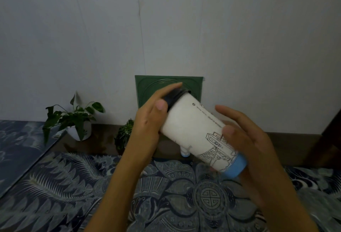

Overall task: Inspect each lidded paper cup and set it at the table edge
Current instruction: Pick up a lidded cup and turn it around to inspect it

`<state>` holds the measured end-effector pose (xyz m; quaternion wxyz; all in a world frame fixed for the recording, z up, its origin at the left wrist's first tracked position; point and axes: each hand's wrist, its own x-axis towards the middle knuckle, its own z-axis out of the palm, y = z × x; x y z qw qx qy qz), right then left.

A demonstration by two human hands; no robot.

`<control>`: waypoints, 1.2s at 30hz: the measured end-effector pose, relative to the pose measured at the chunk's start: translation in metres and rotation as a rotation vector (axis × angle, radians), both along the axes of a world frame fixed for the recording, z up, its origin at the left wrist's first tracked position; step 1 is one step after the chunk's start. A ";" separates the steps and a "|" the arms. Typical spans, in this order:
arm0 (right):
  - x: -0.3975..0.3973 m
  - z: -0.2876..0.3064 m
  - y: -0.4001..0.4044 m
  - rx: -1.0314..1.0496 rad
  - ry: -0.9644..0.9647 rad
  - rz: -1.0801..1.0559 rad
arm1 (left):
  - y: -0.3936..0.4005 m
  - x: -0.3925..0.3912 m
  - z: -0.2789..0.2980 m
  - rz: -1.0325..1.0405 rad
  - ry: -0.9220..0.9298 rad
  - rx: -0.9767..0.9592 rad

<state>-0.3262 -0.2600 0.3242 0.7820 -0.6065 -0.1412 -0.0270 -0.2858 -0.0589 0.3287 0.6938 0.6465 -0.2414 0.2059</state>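
Note:
A white paper cup point(191, 121) with a black lid, a line drawing and a blue band at its base is held tilted in the air above the table, lid pointing up and to the left. My left hand point(147, 121) holds the lid end, fingers stretched over the lid and thumb on the cup's side. My right hand point(245, 139) grips the base end, its thumb on the drawing and its fingers behind the cup. Part of another white and blue object point(185, 152) shows below the cup, mostly hidden.
The table carries a blue patterned cloth point(92, 185). Two potted plants point(77, 119) point(124, 134) stand at the far edge by the wall. A green square panel point(151, 87) is on the wall behind the cup. A dark furniture edge point(328, 135) is at right.

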 end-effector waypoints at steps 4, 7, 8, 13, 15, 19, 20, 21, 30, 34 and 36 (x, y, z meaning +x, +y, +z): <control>0.001 -0.004 -0.006 0.040 -0.050 -0.203 | 0.005 -0.004 -0.024 -0.018 0.039 0.070; 0.005 -0.001 -0.007 0.039 -0.130 -0.348 | -0.002 -0.011 -0.036 -0.075 0.140 0.013; 0.006 0.001 -0.007 0.038 -0.170 -0.372 | -0.007 -0.014 -0.037 -0.102 0.199 -0.041; 0.018 0.015 -0.004 0.020 -0.293 -0.293 | -0.028 -0.024 -0.036 -0.328 0.641 -0.430; 0.026 0.018 -0.004 0.110 -0.263 -0.167 | -0.033 -0.028 -0.035 -0.423 0.719 -0.442; 0.038 0.024 0.000 0.229 -0.211 0.001 | -0.040 -0.029 -0.036 -0.585 0.798 -0.457; 0.039 0.025 0.002 0.247 -0.197 0.030 | -0.041 -0.029 -0.036 -0.613 0.820 -0.464; 0.040 0.026 0.005 0.266 -0.182 0.052 | -0.042 -0.029 -0.036 -0.640 0.839 -0.474; 0.042 0.028 0.019 0.256 -0.158 -0.166 | -0.056 -0.027 -0.032 -0.406 0.658 -0.587; 0.040 0.032 0.026 0.216 -0.181 -0.311 | -0.066 -0.030 -0.036 -0.128 0.397 -0.455; 0.039 0.033 0.027 0.197 -0.200 -0.339 | -0.068 -0.030 -0.039 -0.069 0.352 -0.414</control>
